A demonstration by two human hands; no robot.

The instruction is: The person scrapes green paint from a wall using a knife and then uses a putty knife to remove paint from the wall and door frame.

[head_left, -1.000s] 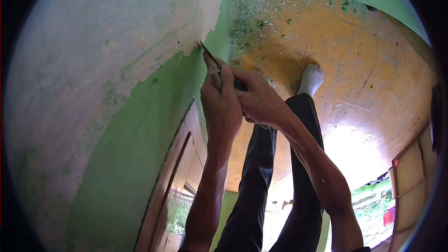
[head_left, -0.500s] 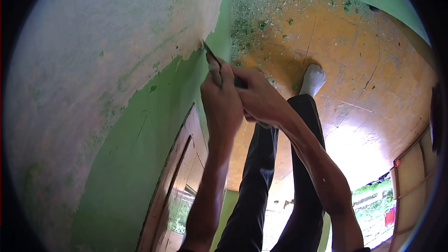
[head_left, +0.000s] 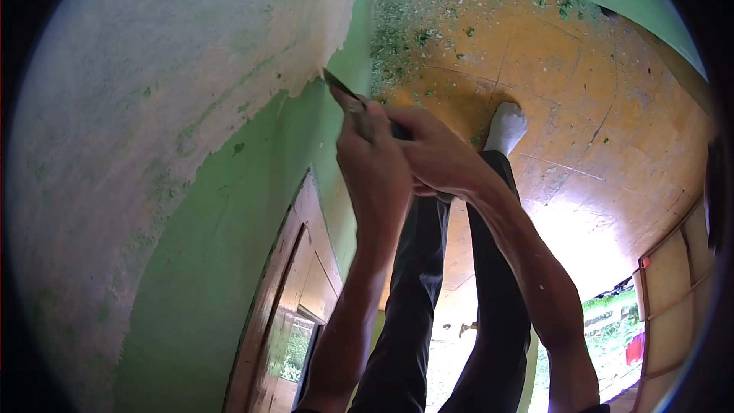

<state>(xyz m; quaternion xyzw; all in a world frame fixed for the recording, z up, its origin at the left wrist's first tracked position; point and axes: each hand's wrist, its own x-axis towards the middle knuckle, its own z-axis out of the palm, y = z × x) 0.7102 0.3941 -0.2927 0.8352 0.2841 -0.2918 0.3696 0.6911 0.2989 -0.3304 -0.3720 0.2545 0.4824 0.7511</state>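
My left hand (head_left: 375, 157) is closed around the blade end of a scraper (head_left: 340, 86), whose tip meets the wall at the ragged edge of the green paint (head_left: 222, 229). Behind it, my right hand (head_left: 440, 153) is closed on the dark handle, which is mostly hidden by my fingers. Both hands are close together. Beyond the tip, the bare pale wall (head_left: 191, 53) shows faint green traces.
Green paint flakes (head_left: 413, 30) lie scattered over the orange floor (head_left: 550, 99). My foot in a pale sock (head_left: 505, 128) stands on it. A wooden frame (head_left: 267, 283) is set low in the wall, and a panelled surface (head_left: 673, 298) stands at right.
The scraper tip has shifted slightly left against the wall. Both hands have moved a little right and down, and the blade lies at a flatter slant.
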